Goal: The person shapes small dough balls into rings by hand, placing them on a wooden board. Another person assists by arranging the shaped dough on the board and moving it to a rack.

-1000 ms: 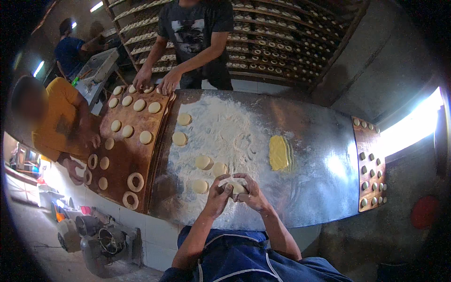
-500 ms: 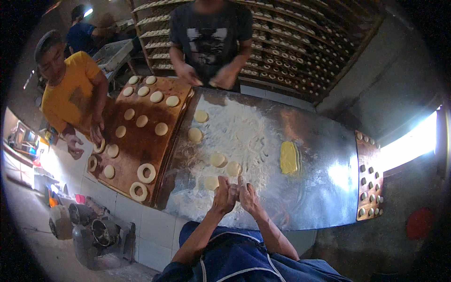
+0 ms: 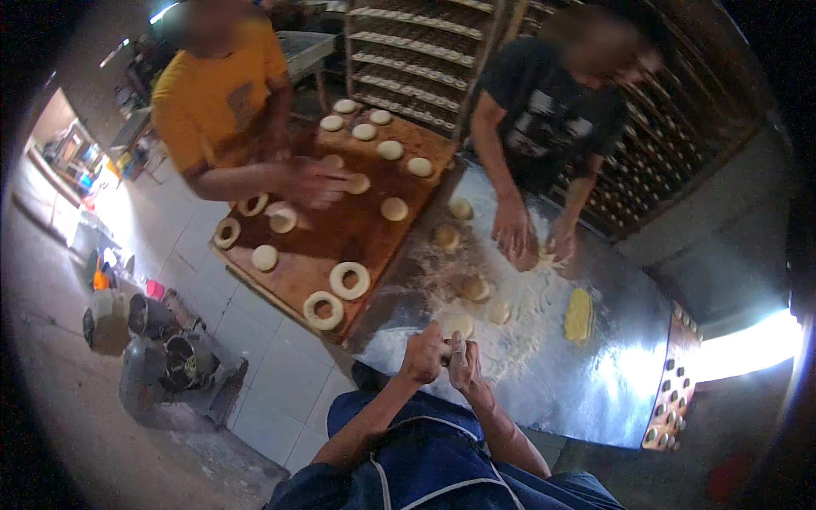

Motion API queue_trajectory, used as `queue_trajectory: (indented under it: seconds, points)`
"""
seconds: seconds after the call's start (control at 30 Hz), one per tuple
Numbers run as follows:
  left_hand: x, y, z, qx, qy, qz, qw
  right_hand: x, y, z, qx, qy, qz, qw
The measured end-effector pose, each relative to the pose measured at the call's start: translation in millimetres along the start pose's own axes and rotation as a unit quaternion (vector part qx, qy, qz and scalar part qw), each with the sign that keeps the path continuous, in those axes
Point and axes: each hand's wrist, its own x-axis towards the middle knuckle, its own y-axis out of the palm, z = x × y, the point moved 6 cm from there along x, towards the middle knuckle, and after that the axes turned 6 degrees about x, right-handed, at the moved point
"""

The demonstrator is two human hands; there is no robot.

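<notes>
Over the near edge of the floured metal table, my left hand (image 3: 422, 357) and my right hand (image 3: 465, 365) meet with curled fingers. Whatever they pinch between them is hidden by the fingers; flour whitens the right one. Just beyond my fingertips lies a flat dough round (image 3: 457, 325). Another dough round (image 3: 498, 311) rests to its right, and a third dough round (image 3: 474, 288) a little farther off. Two more sit toward the far left of the table, a dough round (image 3: 446, 237) and a dough round (image 3: 460, 208).
A wooden board (image 3: 340, 246) at left carries dough rounds and dough rings (image 3: 348, 280). A person in yellow (image 3: 221, 93) reaches over it. Across the table, a person in a dark shirt (image 3: 552, 127) handles flour. A yellow fatty slab (image 3: 578, 314) lies right; racks (image 3: 408, 64) stand behind.
The view has swung left. The person opposite now bends with both hands down in the flour. The person in yellow has reached farther across the board. My hands stay together.
</notes>
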Motion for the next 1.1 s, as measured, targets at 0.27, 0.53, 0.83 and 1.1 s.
queue_trajectory:
  seconds: [0.27, 0.53, 0.83, 1.1]
  points:
    - [-7, -107, -23, 0.105, 0.002, -0.079, 0.991, -6, 73, 64, -0.157, -0.253, 0.121, 0.947]
    - [-17, -177, 11, -0.265, -0.165, -0.200, 0.929, 7, 153, 105, 0.060, -0.092, 0.163, 0.980]
    - [-7, -231, -50, 0.244, 0.063, -0.127, 0.959, 28, 203, 133, 0.012, -0.105, 0.287, 0.952]
    - [-12, -271, 13, 0.029, 0.001, -0.184, 0.982, 59, 252, 151, -0.053, -0.087, 0.332, 0.938]
